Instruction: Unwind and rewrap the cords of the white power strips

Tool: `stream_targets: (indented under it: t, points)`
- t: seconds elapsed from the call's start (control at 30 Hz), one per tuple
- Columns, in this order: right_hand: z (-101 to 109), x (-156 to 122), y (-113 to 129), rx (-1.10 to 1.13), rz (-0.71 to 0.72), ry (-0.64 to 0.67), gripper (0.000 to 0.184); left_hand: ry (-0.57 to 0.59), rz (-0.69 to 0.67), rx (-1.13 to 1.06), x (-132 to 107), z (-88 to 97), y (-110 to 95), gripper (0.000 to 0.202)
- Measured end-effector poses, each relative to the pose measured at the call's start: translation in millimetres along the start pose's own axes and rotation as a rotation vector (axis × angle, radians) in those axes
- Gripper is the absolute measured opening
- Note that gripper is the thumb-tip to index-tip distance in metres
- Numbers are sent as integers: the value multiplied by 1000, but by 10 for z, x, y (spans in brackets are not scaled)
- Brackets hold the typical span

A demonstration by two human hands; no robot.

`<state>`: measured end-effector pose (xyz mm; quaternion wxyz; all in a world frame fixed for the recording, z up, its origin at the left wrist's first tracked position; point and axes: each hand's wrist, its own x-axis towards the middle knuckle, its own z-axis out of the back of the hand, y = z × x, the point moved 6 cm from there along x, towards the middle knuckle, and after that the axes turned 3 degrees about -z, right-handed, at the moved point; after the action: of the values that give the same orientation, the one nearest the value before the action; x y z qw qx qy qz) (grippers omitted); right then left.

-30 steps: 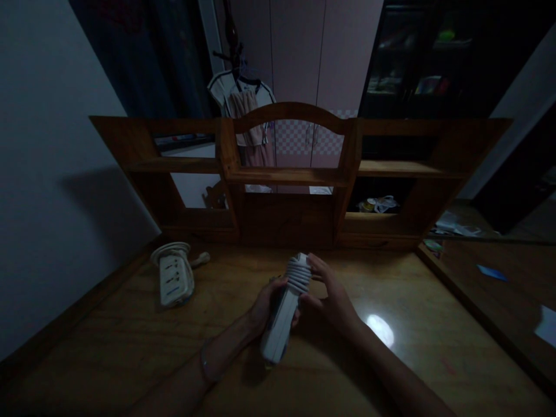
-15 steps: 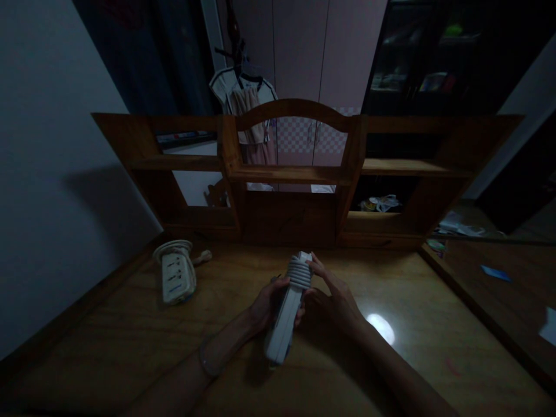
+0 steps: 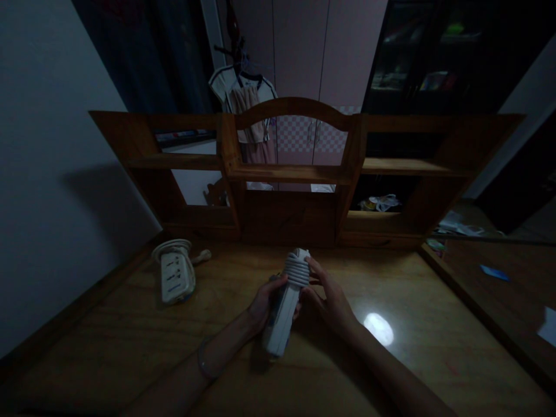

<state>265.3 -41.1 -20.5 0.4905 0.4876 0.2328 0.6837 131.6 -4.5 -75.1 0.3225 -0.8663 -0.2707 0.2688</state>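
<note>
A white power strip point(image 3: 281, 325) is held on its edge, tilted, over the wooden desk, its far end wrapped in several tight turns of its own cord point(image 3: 297, 270). My left hand point(image 3: 263, 301) grips the strip's body from the left, thumb on top near the coil and fingertips showing on the far side. At the coiled end, my right hand point(image 3: 329, 296) is closed on the cord from the right, index finger near the tip and thumb lower down. The plug is not clearly visible.
A second white power strip point(image 3: 176, 277) lies at the desk's left, its cord looped behind it. A wooden shelf unit point(image 3: 291, 174) stands along the back edge. The wall point(image 3: 65, 231) bounds the left side. A raised edge point(image 3: 482, 318) runs along the right.
The power strip has tipped slightly and shifted a little up and left, with both hands moving along. The cord stays wound around its end.
</note>
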Motion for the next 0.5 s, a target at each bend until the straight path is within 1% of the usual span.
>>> stream_targets:
  t: [0.1,0.17,0.23,0.3,0.37,0.43,0.5]
  points:
    - [-43,2,-5,-4,-38,30,64,-177,-99,23,-1,96,-49,46]
    - [-77,-2,-3,-37,-56,73,70,-242,-180,26,-4,127,-97,43]
    - [-110,-14,2,-71,-60,118,72,-280,-245,29,-2,150,-142,42]
    - [-142,-31,-2,-91,-65,162,74,-287,-269,25,12,166,-163,44]
    - [-163,-47,-11,-95,-71,190,77,-259,-245,15,38,167,-152,47]
    - [-171,-56,-15,-87,-71,202,80,-230,-219,14,59,165,-136,50]
    - [-163,-58,-7,-76,-61,194,80,-220,-229,25,67,166,-138,51]
